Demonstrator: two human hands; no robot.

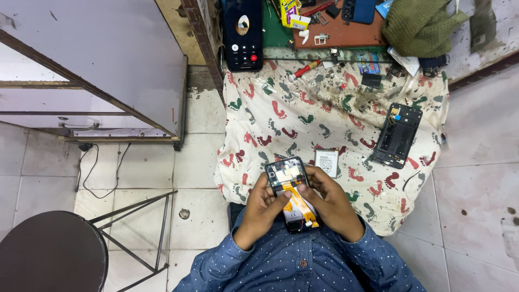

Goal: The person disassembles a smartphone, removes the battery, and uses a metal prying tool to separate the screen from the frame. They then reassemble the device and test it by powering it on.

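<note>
An opened phone (292, 189) with its back off, showing orange ribbon cable and circuit parts, is held over my lap. My left hand (260, 208) grips its left edge, thumb on the inner parts. My right hand (327, 201) holds the right edge, fingers resting on the orange cable. A loose phone battery (326, 161) lies on the cloth just beyond my right hand. A black phone frame (398, 135) lies farther right on the cloth.
A footprint-patterned cloth (281, 116) covers the low bench. A lit phone (243, 33) stands at the back, beside a red screwdriver (306, 68), small parts and a green rag (419, 24). A dark round stool (51, 251) and a grey cabinet (97, 59) are at left.
</note>
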